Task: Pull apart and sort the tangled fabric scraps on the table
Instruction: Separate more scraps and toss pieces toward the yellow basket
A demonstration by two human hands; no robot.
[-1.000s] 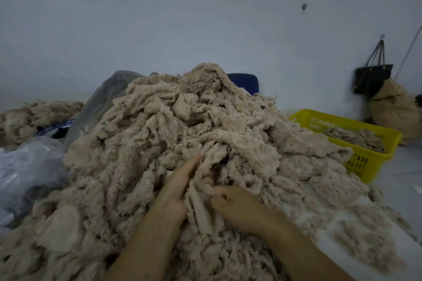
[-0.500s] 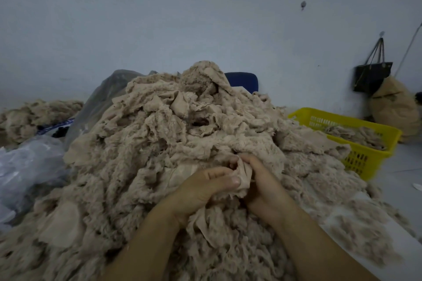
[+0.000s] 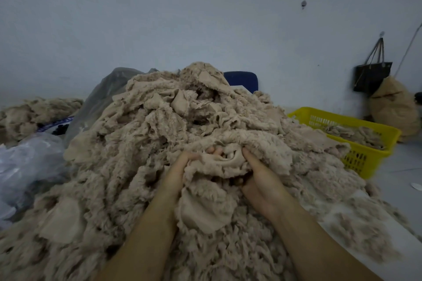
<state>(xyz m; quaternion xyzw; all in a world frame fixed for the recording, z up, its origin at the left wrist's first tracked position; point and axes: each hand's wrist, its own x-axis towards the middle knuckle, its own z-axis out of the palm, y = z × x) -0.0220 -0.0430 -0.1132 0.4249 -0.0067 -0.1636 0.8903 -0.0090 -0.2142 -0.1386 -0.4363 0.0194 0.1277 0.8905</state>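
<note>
Figure: sorting table, seen from its near edge. One large heap of beige fabric scraps point(image 3: 159, 143) covers most of the table point(image 3: 328, 209). A second, smaller heap point(image 3: 34, 114) lies far left. One yellow basket point(image 3: 365, 162), partly filled with scraps, stands just right of the large heap.

Two hands work at the heap's near centre, with both bare forearms reaching in from the near edge. The left hand point(image 3: 180, 171) has its fingers curled over a clump of scraps point(image 3: 219, 166), the fingertips showing on top. The right hand point(image 3: 262, 180) has its thumb pressed onto the clump and its fingers buried under the cloth, so it apparently clasps the same clump.

Bare table shows only along the right edge, strewn with loose tufts.

Behind the heap are one grey plastic bag point(image 3: 102, 98) and one blue chair back point(image 3: 242, 80). At left is one clear plastic bag point(image 3: 29, 162). On the wall, one black handbag point(image 3: 372, 75) hangs above one tan sack point(image 3: 392, 107).
</note>
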